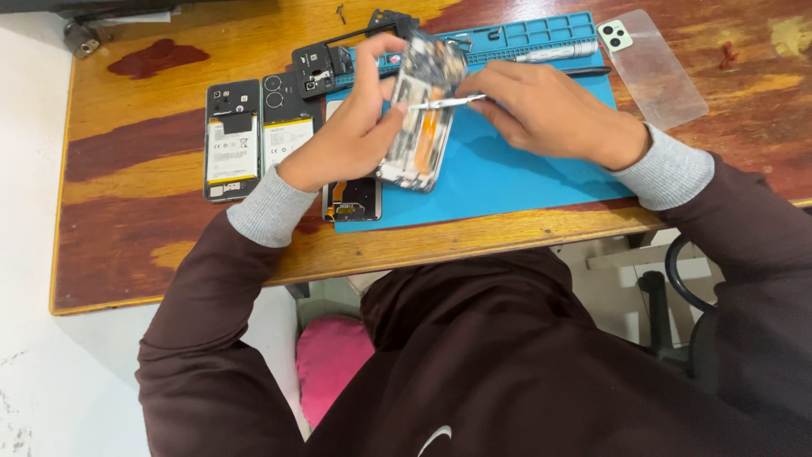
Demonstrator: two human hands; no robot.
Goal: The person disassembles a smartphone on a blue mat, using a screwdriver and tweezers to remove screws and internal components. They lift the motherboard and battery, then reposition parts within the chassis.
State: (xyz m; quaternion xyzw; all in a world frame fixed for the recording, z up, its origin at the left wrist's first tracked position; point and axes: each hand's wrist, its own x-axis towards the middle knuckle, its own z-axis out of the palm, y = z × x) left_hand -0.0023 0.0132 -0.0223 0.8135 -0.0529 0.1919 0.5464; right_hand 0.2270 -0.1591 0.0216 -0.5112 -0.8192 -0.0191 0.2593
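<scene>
Opened smartphone (420,110), tilted above the blue repair mat (507,173) on the wooden worktop (135,169), clasped by the left hand (355,127); right hand (541,110) pinches metal tweezers (444,103) against it.

A work mat (516,173) lies on the bench (127,169), right of centre. Above the mat's left part, the left hand (351,135) holds an opened phone (420,110); the right hand (541,106), to its right, holds tweezers (444,102) touching it. Two more opened phones (233,140) (286,127) lie side by side left of the mat. A back cover (651,63) lies at far right. A screwdriver (554,53) rests on the mat's far edge.
</scene>
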